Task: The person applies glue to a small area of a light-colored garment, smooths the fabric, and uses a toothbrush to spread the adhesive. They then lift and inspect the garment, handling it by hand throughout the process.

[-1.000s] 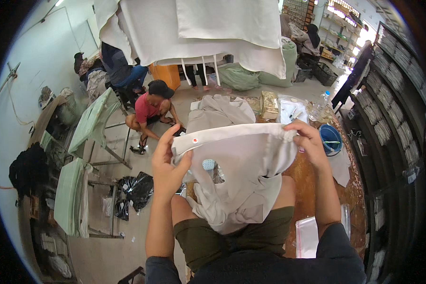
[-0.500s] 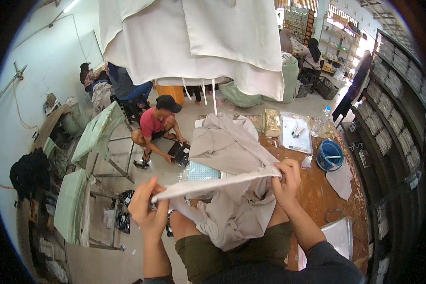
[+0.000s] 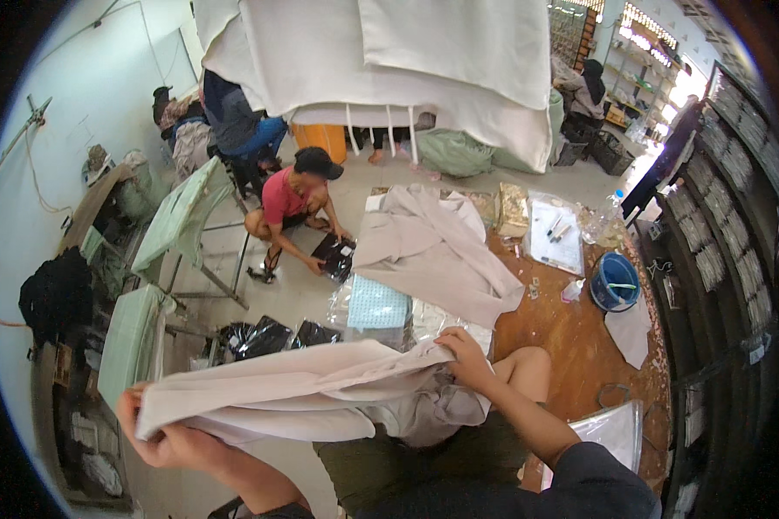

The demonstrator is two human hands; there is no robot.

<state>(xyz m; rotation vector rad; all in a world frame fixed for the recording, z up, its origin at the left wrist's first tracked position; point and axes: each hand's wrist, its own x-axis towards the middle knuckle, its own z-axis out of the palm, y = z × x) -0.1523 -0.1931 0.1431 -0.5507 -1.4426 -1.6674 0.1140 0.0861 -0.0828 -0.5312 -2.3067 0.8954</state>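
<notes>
A light beige garment (image 3: 294, 381) is stretched over my lap, its cut not clear from here. My left hand (image 3: 157, 430) grips its far left end, fingers wrapped round the cloth. Near the table's edge, my right hand (image 3: 466, 356) pinches the other end of the stretched part. Loose folds of the same cloth bunch on my lap under the right hand. Beyond it, more beige garments (image 3: 433, 251) lie on the brown table (image 3: 563, 346), beside a light blue dotted packet (image 3: 378, 304).
A blue bucket (image 3: 614, 284), a white sheet with pens (image 3: 556, 235) and a clear bottle (image 3: 613, 208) stand at the table's right. White cloth (image 3: 389, 60) hangs ahead. A person in red (image 3: 286, 203) squats at left, handling a black package (image 3: 334, 257).
My left hand has swung down and left, drawing the garment out wider. My right hand has moved left and lower, keeping its pinch. The beige garments on the table now show more fully.
</notes>
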